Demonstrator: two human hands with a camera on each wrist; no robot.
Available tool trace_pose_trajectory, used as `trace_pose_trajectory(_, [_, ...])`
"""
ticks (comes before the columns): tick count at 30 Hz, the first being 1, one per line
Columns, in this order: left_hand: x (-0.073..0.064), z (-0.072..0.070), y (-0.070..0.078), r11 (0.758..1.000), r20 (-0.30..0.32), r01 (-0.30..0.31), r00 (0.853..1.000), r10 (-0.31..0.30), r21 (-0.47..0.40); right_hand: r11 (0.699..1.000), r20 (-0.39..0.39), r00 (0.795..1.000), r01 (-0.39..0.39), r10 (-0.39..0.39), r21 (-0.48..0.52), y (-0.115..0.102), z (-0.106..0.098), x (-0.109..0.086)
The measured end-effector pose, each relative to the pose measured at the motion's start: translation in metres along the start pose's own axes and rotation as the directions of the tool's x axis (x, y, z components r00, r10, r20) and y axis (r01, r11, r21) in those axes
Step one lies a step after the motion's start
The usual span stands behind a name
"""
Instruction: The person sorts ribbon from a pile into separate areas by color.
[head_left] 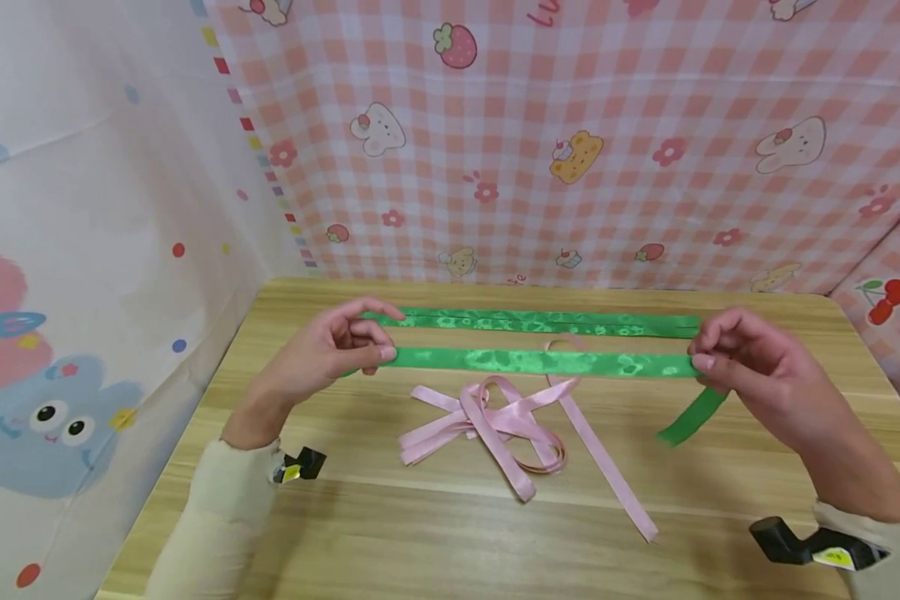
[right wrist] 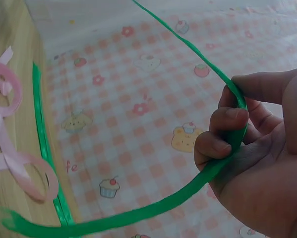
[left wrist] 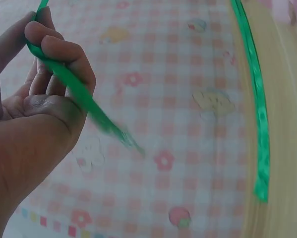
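Note:
A shiny green ribbon [head_left: 543,362] is stretched level between both hands, above the table. My left hand [head_left: 345,343] pinches it near one end, and a short tail [left wrist: 96,110] hangs past the fingers in the left wrist view. My right hand [head_left: 757,371] pinches the other side between thumb and fingers. A longer loose tail [right wrist: 138,214] curves down from that hand in the right wrist view. Farther back, more green ribbon [head_left: 525,322] lies flat along the table's rear edge. Below the stretched ribbon, a loosely looped pink ribbon [head_left: 498,433] rests on the wood.
The wooden table [head_left: 390,533] meets a pink checked cloth [head_left: 525,108] hanging at its back. A white printed cloth [head_left: 120,208] hangs on the left. One strand of pink ribbon [head_left: 607,458] trails toward the right front.

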State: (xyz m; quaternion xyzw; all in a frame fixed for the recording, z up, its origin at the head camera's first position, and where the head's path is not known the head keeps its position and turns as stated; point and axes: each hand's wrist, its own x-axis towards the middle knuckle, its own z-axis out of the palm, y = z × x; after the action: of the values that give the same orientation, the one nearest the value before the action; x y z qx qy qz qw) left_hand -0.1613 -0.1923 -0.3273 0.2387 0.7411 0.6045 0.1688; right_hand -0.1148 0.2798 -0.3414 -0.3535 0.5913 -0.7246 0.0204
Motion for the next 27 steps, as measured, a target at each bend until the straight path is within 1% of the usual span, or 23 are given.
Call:
trace_pose_trajectory(2, [-0.005,-0.006,-0.005,1.000,-0.010,0.009,1.000,-0.009,0.019,0.999,-0.002,1.000,-0.020,0.020,-0.035,0.001,-0.003,-0.005])
trace_pose_trajectory(5, [-0.012,-0.014,-0.011,0.998,-0.019,0.036,0.999,-0.035,0.042,0.991,-0.005,0.997,-0.078,0.077,-0.108,0.001,-0.007,-0.012])
trace_pose_trajectory(9, [-0.020,-0.022,-0.018,0.995,-0.027,0.081,0.997,-0.079,0.064,0.962,0.002,0.986,-0.163,0.168,-0.217,0.000,-0.010,-0.019])
trace_pose_trajectory(12, [-0.024,-0.027,-0.024,0.991,-0.027,0.109,0.994,-0.107,0.072,0.954,0.031,0.981,-0.180,0.193,-0.240,0.002,-0.013,-0.024])
trace_pose_trajectory(14, [-0.026,-0.030,-0.027,0.989,-0.026,0.126,0.992,-0.124,0.075,0.957,0.048,0.979,-0.181,0.197,-0.225,0.004,-0.016,-0.026])
trace_pose_trajectory(16, [-0.028,-0.033,-0.030,0.987,-0.021,0.138,0.990,-0.137,0.078,0.958,0.046,0.977,-0.193,0.208,-0.214,0.006,-0.019,-0.029])
trace_pose_trajectory(19, [-0.030,-0.038,-0.034,0.986,-0.008,0.146,0.989,-0.145,0.082,0.951,0.015,0.973,-0.221,0.229,-0.217,0.007,-0.024,-0.033])
trace_pose_trajectory(22, [-0.031,-0.042,-0.038,0.985,-0.003,0.154,0.988,-0.154,0.082,0.937,-0.018,0.967,-0.250,0.254,-0.244,0.008,-0.029,-0.037])
trace_pose_trajectory(24, [-0.031,-0.044,-0.040,0.984,-0.010,0.161,0.987,-0.161,0.075,0.919,-0.047,0.961,-0.273,0.271,-0.284,0.009,-0.032,-0.040])
trace_pose_trajectory(27, [-0.032,-0.047,-0.045,0.983,-0.028,0.171,0.985,-0.169,0.060,0.882,-0.090,0.950,-0.311,0.299,-0.353,0.009,-0.037,-0.044])
